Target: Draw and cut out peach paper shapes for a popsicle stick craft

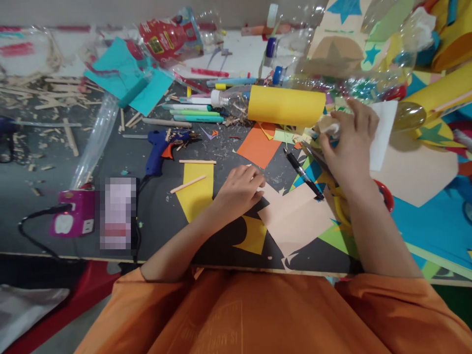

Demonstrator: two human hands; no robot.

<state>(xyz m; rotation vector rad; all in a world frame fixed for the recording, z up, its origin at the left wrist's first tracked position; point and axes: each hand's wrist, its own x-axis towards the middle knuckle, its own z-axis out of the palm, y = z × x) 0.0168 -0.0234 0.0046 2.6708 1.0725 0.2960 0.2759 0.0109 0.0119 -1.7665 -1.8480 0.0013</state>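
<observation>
My left hand (239, 189) rests on the dark table with its fingers curled, pressing on the left edge of a peach paper sheet (297, 214). My right hand (348, 142) is raised farther right, its fingers closed around a small whitish crumpled object (329, 126) beside a white paper (383, 132). A black pen (303, 173) lies between the two hands. A bottle wrapped in yellow paper (285, 105) lies just beyond them.
A blue glue gun (162, 150), yellow paper (195, 189) with wooden sticks, orange paper (258, 147), markers (195, 114), teal paper (127, 73), plastic bottles and wood scraps crowd the table. A purple power strip (73, 214) sits front left. Coloured paper cut-outs pile at right.
</observation>
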